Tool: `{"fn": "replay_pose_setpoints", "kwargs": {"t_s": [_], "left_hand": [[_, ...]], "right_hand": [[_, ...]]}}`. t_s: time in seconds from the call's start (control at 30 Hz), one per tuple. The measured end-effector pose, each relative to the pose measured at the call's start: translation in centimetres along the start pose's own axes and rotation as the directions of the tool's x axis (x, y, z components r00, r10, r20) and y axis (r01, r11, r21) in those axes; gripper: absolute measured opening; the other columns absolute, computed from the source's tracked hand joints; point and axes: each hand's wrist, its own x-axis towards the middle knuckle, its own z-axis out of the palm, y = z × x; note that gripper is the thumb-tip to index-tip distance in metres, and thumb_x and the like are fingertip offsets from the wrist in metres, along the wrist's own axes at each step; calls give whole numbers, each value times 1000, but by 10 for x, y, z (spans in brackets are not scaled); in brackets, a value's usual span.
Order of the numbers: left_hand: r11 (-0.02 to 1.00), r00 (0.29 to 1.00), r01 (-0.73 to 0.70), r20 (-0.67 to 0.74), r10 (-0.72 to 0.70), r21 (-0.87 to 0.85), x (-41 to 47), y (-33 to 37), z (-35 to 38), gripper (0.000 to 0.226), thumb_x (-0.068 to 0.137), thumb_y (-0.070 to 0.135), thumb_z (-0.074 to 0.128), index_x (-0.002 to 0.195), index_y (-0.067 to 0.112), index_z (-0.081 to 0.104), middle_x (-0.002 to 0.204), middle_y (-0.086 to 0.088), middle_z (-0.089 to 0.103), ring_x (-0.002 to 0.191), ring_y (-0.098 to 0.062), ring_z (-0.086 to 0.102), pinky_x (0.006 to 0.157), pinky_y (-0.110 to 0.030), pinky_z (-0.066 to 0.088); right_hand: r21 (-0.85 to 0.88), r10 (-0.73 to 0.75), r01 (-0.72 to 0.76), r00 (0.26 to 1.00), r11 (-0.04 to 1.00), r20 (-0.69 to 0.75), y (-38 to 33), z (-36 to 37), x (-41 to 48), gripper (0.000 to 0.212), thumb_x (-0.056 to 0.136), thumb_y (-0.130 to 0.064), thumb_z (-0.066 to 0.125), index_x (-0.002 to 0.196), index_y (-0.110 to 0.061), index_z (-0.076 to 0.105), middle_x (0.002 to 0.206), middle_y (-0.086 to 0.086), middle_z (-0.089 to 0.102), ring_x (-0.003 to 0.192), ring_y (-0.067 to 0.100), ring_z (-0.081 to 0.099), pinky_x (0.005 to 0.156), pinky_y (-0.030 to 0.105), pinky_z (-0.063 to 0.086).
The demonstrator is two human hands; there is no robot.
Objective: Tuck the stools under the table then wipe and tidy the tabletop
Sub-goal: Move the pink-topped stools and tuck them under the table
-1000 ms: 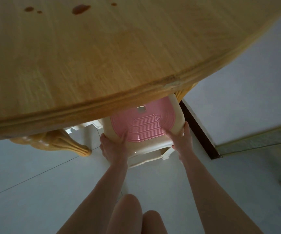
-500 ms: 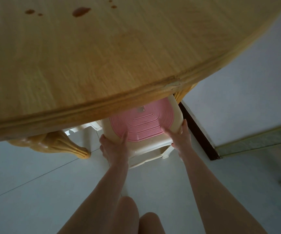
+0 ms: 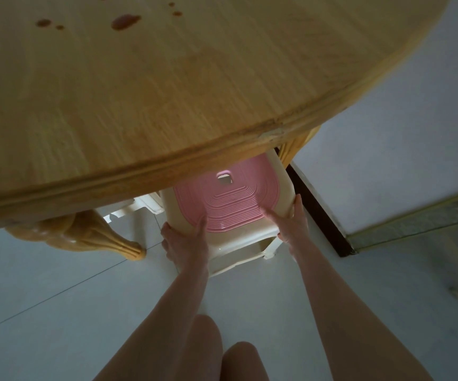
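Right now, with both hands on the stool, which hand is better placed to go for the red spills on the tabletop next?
Probably the left hand: the red spills lie left of the stool, on its side; the right hand would have to cross over. No cloth in view.

- The table [image 3: 194, 92] is made of pale wood; its grain is shown through a smooth, softly sheened finish.
- That finish is marked by dark reddish spots [image 3: 125, 22] on the table's top.
- The carved table leg [image 3: 84, 232] is coated in glossy varnish.
- The stool [image 3: 230, 210], half under the table, is moulded in smooth cream plastic, with a ribbed pink seat.
- The floor [image 3: 57, 312] below the table is laid in smooth pale tiles.
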Motion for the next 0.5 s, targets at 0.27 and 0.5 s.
{"fn": "replay_pose_setpoints", "kwargs": {"t_s": [0.27,0.5], "left_hand": [[999,1000,-21,22,20,29,-1,-1,-2,96,66,53,77,140,12,32,132,-18,47,120,-40,46,98,-48,39],[998,999,-34,37,33,43,-2,1,-5,95,67,52,76,141,11,32,132,-18,48,119,-39,48,97,-48,40]], "right_hand": [[-44,-11,11,1000,999,-7,2,3,-3,99,70,-38,81,146,-18,20,125,1,39,110,22,42,95,54,47],[-60,-1,0,1000,998,-14,0,4,-3,98,72,-36,81,147,-18,20,135,8,38,109,23,40,94,54,47]]}}
